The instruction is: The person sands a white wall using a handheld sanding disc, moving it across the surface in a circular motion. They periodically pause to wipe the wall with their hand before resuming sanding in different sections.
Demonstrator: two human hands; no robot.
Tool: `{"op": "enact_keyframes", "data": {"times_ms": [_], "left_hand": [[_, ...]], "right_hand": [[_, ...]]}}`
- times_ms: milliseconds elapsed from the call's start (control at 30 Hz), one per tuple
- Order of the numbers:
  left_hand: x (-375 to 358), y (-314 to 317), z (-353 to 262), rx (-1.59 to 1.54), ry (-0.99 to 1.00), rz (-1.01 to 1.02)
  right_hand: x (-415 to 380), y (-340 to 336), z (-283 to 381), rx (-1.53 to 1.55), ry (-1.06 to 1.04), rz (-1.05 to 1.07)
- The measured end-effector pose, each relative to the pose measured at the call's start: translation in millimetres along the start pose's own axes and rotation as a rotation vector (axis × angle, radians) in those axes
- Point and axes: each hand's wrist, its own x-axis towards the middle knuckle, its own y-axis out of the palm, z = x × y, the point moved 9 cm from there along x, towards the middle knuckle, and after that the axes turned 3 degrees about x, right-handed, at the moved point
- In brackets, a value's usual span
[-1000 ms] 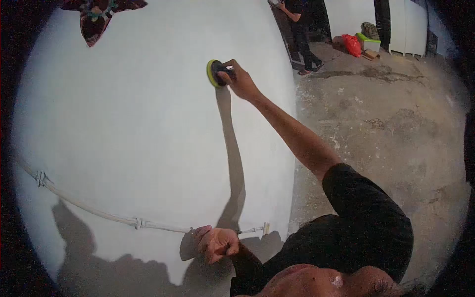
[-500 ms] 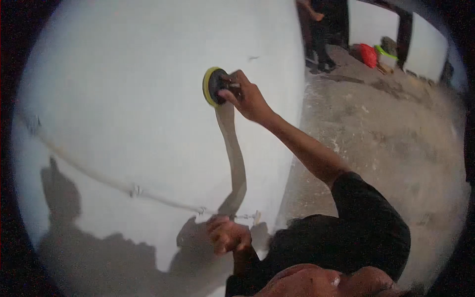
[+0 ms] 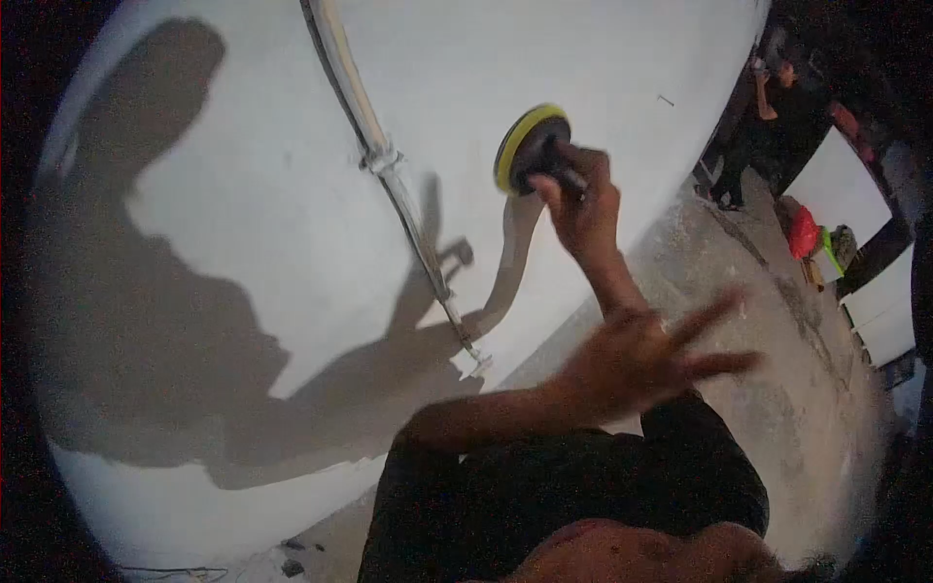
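A round disc (image 3: 530, 151) with a yellow rim and dark back is at the white wall (image 3: 603, 58), its flat side towards the wall. My right hand (image 3: 583, 199) grips it from behind, thumb and fingers round its dark centre. Whether the whole disc touches the wall cannot be told. My left hand (image 3: 632, 364) is raised in front of my right forearm, fingers spread and blurred, with nothing visible in it.
A pipe (image 3: 398, 194) runs down the wall, fixed with clips. A small nail-like thing (image 3: 666, 100) is on the wall. Across the concrete floor (image 3: 719, 262) are a person in dark clothes (image 3: 777, 126), a red bag (image 3: 803, 233) and a green-rimmed container (image 3: 828, 255).
The view has turned and shifted. My left hand has come up from near the pipe's end, across to my right forearm, and its fingers have spread. My right hand still holds the disc.
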Motion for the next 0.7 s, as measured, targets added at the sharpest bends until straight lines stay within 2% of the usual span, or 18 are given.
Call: {"op": "enact_keyframes", "data": {"times_ms": [33, 100, 167, 233, 300, 333, 367, 400, 433, 500, 533, 567, 633, 667, 700], "left_hand": [[21.1, -11.7, -25.8, 0.028, 0.057, -0.050], [35.6, -28.1, -39.8, 0.044, 0.127, -0.105], [36.6, -32.3, -53.4, 0.239, 0.195, -0.195], [19.2, -15.8, -42.1, 0.092, 0.195, -0.151], [2.1, -7.8, -26.5, -0.017, 0.133, -0.092], [-6.3, -9.9, -20.3, -0.057, 0.124, -0.075], [-15.3, -11.7, -14.4, -0.096, 0.115, -0.059], [-26.9, -11.5, -1.0, -0.008, 0.050, -0.066], [-29.7, -17.2, 10.1, 0.085, -0.018, -0.078], [-46.3, -28.0, 23.3, 0.192, -0.034, -0.225], [-55.3, -31.2, 32.8, 0.199, -0.067, -0.281], [-57.1, -32.4, 33.9, 0.196, -0.051, -0.276], [-62.6, -43.6, 32.6, 0.260, -0.060, -0.348], [-68.4, -44.2, 32.5, 0.252, -0.058, -0.343], [-71.6, -50.3, 30.1, 0.273, -0.056, -0.387]], "right_hand": [[2.1, -4.4, -6.3, 0.002, 0.034, -0.023], [19.0, -8.4, -31.4, 0.336, 0.219, -0.200], [11.3, -3.2, -26.3, 0.127, 0.276, -0.120], [-21.4, 32.3, -9.9, -0.194, 0.106, 0.181], [-16.1, 46.1, 32.7, -0.112, -0.014, 0.428], [-11.2, 44.6, 23.6, -0.138, 0.015, 0.379], [-1.6, 29.7, 6.7, 0.038, 0.089, 0.171], [4.7, 13.8, -6.8, 0.214, 0.142, -0.031], [7.6, 10.6, -7.0, 0.194, 0.141, -0.057], [-10.8, 22.7, -21.4, 0.159, 0.304, -0.060], [-16.8, 34.2, 6.7, 0.009, 0.086, -0.004], [-27.2, 48.2, 21.2, -0.030, 0.029, 0.223], [-33.7, 49.9, 45.8, -0.013, -0.239, 0.205], [-38.3, 63.5, 20.0, -0.108, -0.041, 0.417], [-25.3, 48.5, 16.2, -0.087, 0.007, 0.304]]}}
